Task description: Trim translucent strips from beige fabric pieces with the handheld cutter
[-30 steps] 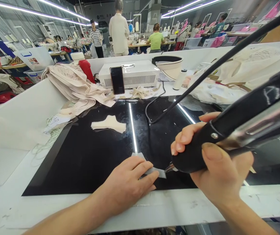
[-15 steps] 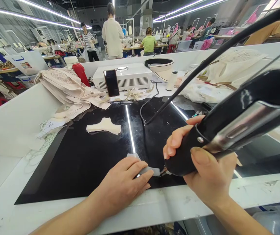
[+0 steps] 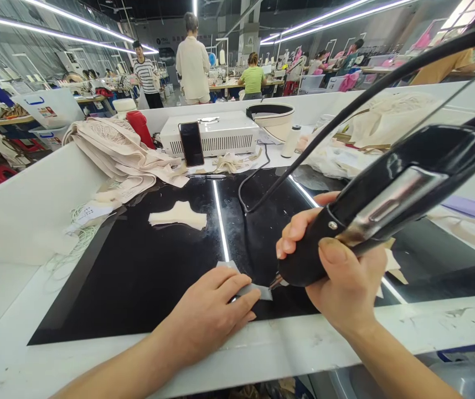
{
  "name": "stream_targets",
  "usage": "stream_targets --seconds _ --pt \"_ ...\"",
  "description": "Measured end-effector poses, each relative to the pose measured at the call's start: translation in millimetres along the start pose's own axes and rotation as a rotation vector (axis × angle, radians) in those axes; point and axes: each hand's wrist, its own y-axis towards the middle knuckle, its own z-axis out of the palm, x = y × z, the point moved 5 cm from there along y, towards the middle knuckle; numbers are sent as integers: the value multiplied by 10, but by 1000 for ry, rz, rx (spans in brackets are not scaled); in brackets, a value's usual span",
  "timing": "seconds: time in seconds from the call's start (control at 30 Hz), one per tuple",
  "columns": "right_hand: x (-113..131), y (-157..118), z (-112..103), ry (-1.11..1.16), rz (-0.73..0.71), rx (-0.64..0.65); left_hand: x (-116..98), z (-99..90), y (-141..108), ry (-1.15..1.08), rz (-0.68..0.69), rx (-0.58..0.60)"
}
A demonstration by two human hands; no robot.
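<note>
My right hand (image 3: 349,288) is wrapped round a thick black corded hand cutter (image 3: 387,194) with a silver panel on its body. Its thin metal tip points down left and meets the end of a small grey template (image 3: 266,292) on the black board. My left hand (image 3: 208,313) presses that template down, fingers bent and close together. A dark shiny bit shows under the fingers, too small to make out; most of the template is hidden. Farther off on the board lies a cream cut-out piece (image 3: 179,215).
The glossy black board (image 3: 108,299) covers much of the white table. Behind it stand a vented white box (image 3: 225,133), a phone (image 3: 191,144) and a round cream container (image 3: 277,122). Folded cream fabric (image 3: 108,147) lies left. A black cable (image 3: 304,160) crosses the view. People stand and sit beyond.
The cutter and my right hand have shifted slightly left, the tip a little farther from me along the template's end. More cream scraps show beyond my right wrist. My left hand stays put.
</note>
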Motion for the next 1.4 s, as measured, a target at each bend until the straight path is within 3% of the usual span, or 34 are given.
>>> stream_targets --seconds 0.27,0.5,0.6,0.77,0.97,1.4 --pt "27 43 5 -21 6 4 58 -33 -29 -124 -69 10" --pt "266 85 143 -205 5 27 348 -350 -244 -254 -351 73" --pt "166 61 282 -102 71 63 440 -404 -480 -228 -437 101" --pt "-159 -12 627 90 118 80 515 -325 -791 -229 -538 68" --pt "-179 -46 872 151 126 115 421 -288 -731 -281 -575 -50" --pt "-262 -41 955 117 117 100 357 -289 -660 -314 -577 -61"
